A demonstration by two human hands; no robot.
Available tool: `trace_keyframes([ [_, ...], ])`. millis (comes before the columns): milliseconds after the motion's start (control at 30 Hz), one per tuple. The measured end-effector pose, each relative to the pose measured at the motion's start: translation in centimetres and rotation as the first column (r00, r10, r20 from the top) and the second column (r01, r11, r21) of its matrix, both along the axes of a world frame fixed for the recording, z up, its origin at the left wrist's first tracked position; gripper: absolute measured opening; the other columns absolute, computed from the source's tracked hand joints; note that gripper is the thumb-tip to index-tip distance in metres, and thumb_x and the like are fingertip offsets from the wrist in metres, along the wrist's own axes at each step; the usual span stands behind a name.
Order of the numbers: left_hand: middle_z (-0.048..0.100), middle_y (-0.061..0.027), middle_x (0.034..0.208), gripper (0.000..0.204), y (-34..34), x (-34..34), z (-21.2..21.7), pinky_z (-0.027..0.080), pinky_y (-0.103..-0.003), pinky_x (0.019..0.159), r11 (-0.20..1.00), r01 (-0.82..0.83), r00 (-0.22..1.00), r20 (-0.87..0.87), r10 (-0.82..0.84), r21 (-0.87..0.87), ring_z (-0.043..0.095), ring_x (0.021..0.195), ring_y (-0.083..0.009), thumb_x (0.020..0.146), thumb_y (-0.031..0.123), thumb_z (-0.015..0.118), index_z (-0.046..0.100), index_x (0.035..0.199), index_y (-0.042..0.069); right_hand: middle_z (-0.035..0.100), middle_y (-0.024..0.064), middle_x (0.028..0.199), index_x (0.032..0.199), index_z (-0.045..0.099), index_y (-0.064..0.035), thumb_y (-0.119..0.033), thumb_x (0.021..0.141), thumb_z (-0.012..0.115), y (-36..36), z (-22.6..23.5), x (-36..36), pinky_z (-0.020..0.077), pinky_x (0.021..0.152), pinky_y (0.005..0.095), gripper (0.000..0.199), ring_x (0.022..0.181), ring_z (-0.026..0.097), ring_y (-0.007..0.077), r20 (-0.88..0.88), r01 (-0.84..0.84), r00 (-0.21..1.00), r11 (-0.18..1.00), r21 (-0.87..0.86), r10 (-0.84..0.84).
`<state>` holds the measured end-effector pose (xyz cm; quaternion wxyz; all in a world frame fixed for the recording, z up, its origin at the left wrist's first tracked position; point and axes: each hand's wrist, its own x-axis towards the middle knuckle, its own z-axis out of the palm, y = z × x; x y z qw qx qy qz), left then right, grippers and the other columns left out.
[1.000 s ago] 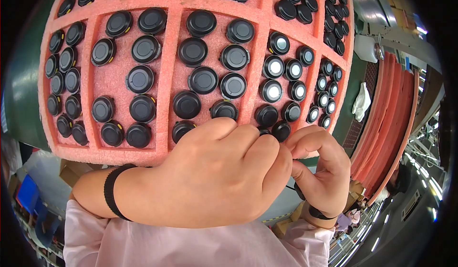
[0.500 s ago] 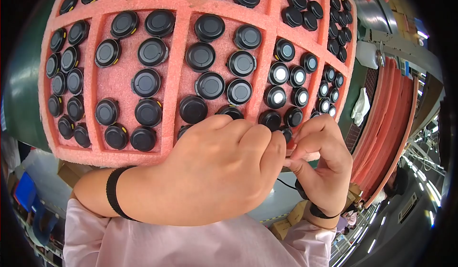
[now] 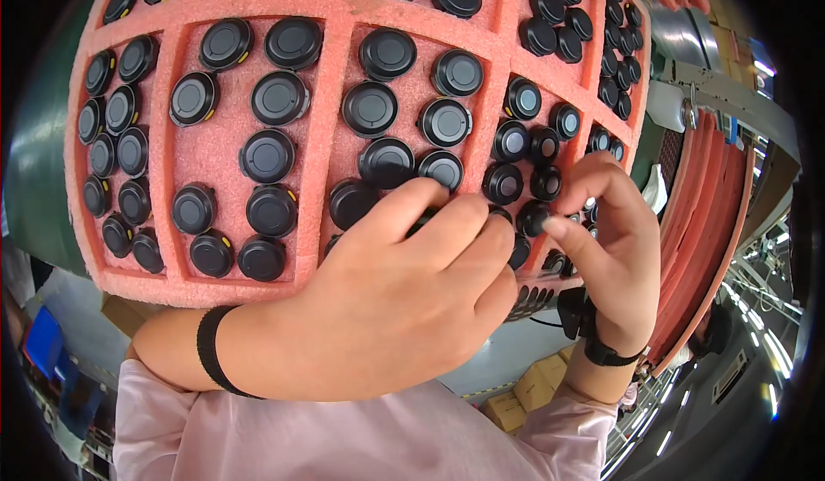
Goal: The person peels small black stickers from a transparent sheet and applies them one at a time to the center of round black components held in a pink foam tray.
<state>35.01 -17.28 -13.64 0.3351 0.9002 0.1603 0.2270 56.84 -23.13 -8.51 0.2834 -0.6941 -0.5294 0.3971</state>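
My left hand (image 3: 412,292) reaches palm down over the near edge of a pink foam tray (image 3: 333,94), among black round caps such as this cap (image 3: 440,170). Its fingers bend downward and their tips are hidden, so I cannot see what they touch. My right hand (image 3: 614,253) is beside it, thumb and index finger curled in a pinch at the edge of a small black round part (image 3: 534,218) in the right compartment. The part sits right at the fingertips. Dark wristbands circle both wrists.
Foam ridges divide the tray into compartments of several black caps, some with yellow marks. Stacked pink foam sheets (image 3: 700,232) stand on the right, near a metal rail (image 3: 722,90). Cardboard boxes (image 3: 537,386) lie below, and a blue object (image 3: 47,344) is at lower left.
My hands have moved apart. The right went up and right to the small black part; the left fingers shifted slightly up over the caps. The tray appears slightly shifted in view.
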Motion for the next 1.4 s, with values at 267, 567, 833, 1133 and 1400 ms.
trace_keyframes([
  [267,0.068,-0.0146,0.121,0.021,-0.1,0.2,-0.8,0.044,-0.053,0.109,0.988,0.031,1.0,-0.004,-0.031,0.153,0.06,0.122,-0.0273,0.075,0.027,0.069,0.066,0.08,0.006,0.056,0.0066,0.092,0.094,0.063,0.0021,0.0,0.089,0.07,1.6,-0.6,-0.5,0.0464,0.069,0.0269,0.008,0.079,0.056,0.0164,0.135,-0.018,0.99,0.985,-0.173,0.042],
  [567,0.068,-0.0154,0.12,0.02,-0.3,0.2,-0.5,0.043,-0.057,0.111,0.995,0.056,0.997,-0.056,-0.052,0.083,0.059,0.125,-0.028,0.077,0.026,0.069,0.063,0.077,0.007,0.055,0.0084,0.09,0.092,0.064,0.0031,0.0,0.089,0.07,1.9,-0.5,-1.3,0.0494,0.067,0.0309,0.008,0.081,0.058,0.0193,0.181,0.014,0.983,0.98,-0.2,0.023],
  [833,0.068,-0.0156,0.121,0.021,-0.3,0.2,-0.6,0.041,-0.057,0.112,0.992,0.061,0.996,-0.077,-0.053,0.114,0.059,0.126,-0.0282,0.08,0.027,0.068,0.063,0.077,0.007,0.055,0.0098,0.088,0.09,0.064,0.0029,0.001,0.087,0.07,1.8,-0.8,-1.2,0.0485,0.068,0.0319,0.008,0.081,0.058,0.0228,0.219,-0.018,0.974,0.987,-0.162,0.054],
  [1133,0.068,-0.0153,0.121,0.021,-0.3,0.3,-0.5,0.04,-0.057,0.114,0.992,0.065,0.995,-0.08,-0.056,0.107,0.058,0.126,-0.0283,0.08,0.027,0.068,0.063,0.076,0.008,0.056,0.0096,0.084,0.088,0.064,0.0028,0.001,0.085,0.071,1.7,-1.1,-1.5,0.0473,0.068,0.0328,0.008,0.077,0.058,0.0232,0.241,0.013,0.97,0.989,-0.145,0.023],
  [1400,0.067,-0.0153,0.121,0.023,-0.3,0.3,-0.5,0.039,-0.056,0.114,0.993,0.059,0.996,-0.073,-0.052,0.101,0.058,0.127,-0.0283,0.076,0.03,0.071,0.065,0.079,0.007,0.056,0.005,0.091,0.093,0.061,0.002,0.004,0.088,0.071,1.1,-1.2,-1.2,0.0445,0.072,0.0264,0.011,0.08,0.055,0.0133,0.455,-0.086,0.885,0.996,-0.039,0.094],
])
